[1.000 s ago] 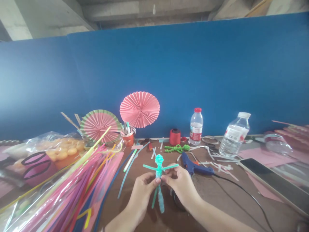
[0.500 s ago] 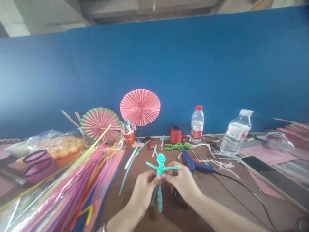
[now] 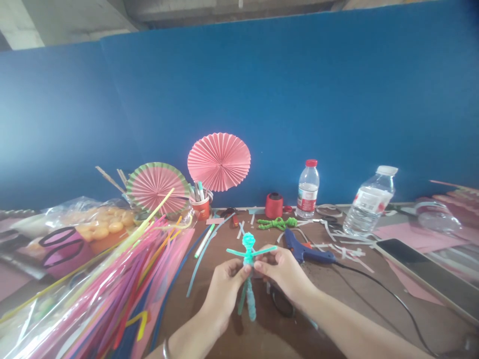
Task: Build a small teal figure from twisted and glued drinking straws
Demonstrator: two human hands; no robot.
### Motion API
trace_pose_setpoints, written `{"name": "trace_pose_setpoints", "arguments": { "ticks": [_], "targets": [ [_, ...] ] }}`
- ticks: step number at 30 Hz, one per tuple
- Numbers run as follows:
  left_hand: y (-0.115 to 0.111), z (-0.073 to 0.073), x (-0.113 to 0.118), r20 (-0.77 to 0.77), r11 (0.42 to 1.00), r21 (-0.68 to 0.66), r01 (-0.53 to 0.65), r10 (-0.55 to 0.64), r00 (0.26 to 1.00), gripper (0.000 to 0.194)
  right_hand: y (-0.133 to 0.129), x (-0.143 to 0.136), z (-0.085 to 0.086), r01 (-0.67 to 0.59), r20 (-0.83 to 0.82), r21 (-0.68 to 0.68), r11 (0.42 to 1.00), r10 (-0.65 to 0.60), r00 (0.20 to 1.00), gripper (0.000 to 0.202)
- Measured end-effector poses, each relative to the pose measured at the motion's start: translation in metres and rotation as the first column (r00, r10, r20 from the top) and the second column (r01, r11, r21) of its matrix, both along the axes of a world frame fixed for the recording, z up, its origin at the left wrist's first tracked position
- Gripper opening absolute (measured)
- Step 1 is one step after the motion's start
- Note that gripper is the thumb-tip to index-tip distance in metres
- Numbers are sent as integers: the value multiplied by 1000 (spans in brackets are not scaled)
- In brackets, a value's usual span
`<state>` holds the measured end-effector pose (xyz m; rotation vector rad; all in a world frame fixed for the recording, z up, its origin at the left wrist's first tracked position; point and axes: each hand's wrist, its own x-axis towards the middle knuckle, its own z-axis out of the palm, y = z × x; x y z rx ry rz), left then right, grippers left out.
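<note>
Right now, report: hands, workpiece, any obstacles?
Left hand, right hand: both gripping teal figure at the waist. Figure head-up, arms spread. Blue glue gun just beyond right hand, clear of figure.

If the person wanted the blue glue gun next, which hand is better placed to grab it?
Probably the right hand: it is near the blue glue gun, while the left hand is across the turquoise figure. Both hands are on the figure, so the left might hold it alone.

Soft, fairly even light fills the frame, with a pale sheen at far left on the blue panel. Glare streaks the clear wrapping, lower left. Faint shadows darken the brown table, bottom centre. Detail is soft even on the turquoise figure; the side edges look stretched and smeared.
</note>
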<state>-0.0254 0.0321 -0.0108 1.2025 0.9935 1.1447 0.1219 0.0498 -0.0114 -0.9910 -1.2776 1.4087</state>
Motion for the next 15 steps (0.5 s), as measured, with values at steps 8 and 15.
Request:
{"name": "trace_pose_setpoints", "arguments": {
  "ticks": [8, 15],
  "targets": [
    [1, -1, 1, 126, 992, -121, -44, 59, 990, 23, 2, 4, 8, -69, 21, 77, 995, 68, 997, 11],
    [3, -3, 0, 354, 984, -179, 24, 42, 934, 8, 4, 6, 6, -99, -131, -3, 995, 98, 987, 15]
  ]
}}
